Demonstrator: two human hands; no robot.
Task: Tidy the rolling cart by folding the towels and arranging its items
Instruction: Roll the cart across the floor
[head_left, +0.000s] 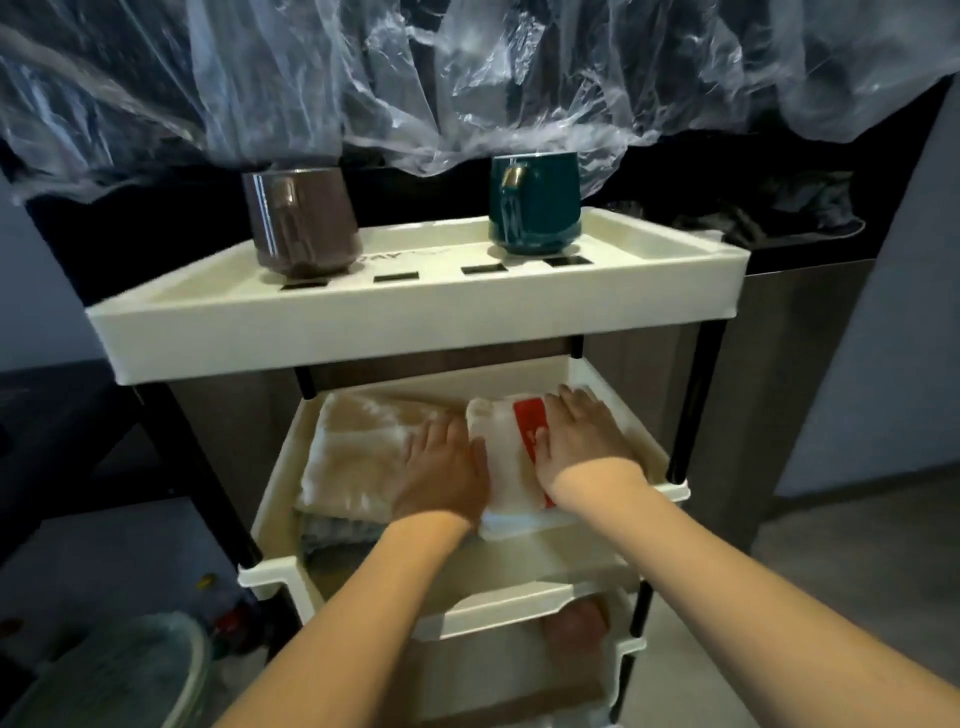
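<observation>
A white rolling cart (363, 332) with three shelves stands in front of me. On its middle shelf (270, 519) lies a folded white towel with a red stripe (506, 452) at the right, next to a folded beige towel (353, 447) that rests on a grey one (332, 538). My left hand (441, 467) lies flat at the white towel's left edge. My right hand (582, 436) presses flat on its red stripe. Both hands have their fingers spread and grip nothing. A brown mug (304, 221) and a teal mug (535, 202) stand on the top shelf.
Clear plastic sheeting (467, 78) hangs over a dark counter behind the cart. The bottom shelf (519, 608) holds a brownish item, partly hidden. A pale round basket (119, 670) sits on the floor at lower left. Grey floor lies to the right.
</observation>
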